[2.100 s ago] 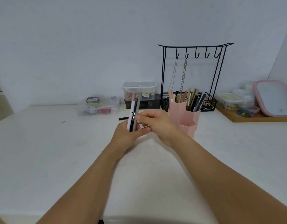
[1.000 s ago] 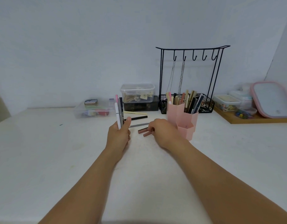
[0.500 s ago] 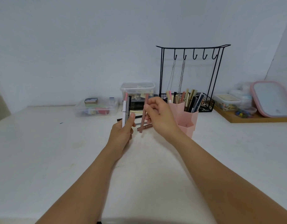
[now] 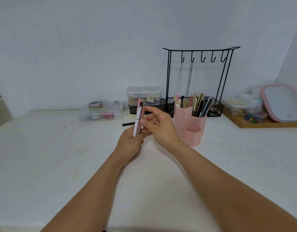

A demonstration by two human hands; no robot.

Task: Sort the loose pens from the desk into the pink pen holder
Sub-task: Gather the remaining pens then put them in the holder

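Left hand (image 4: 130,142) gripping a small upright bundle of pens (image 4: 138,118), long axes near vertical, tips up. Right hand (image 4: 158,127) right beside it, fingers loosely curled, thumb and fingertips at the bundle, maybe tucking in a brownish pen; hard to tell if actually pinching. Pink pen holder (image 4: 191,124) standing just right of both hands, openings up, back cells already stuffed, front low cell free. Closer to the right hand. Black pen (image 4: 128,124) lying loose on the white desk (image 4: 44,156) behind. Plain white wall, clear boxes, black hook rack (image 4: 201,77) at the back.
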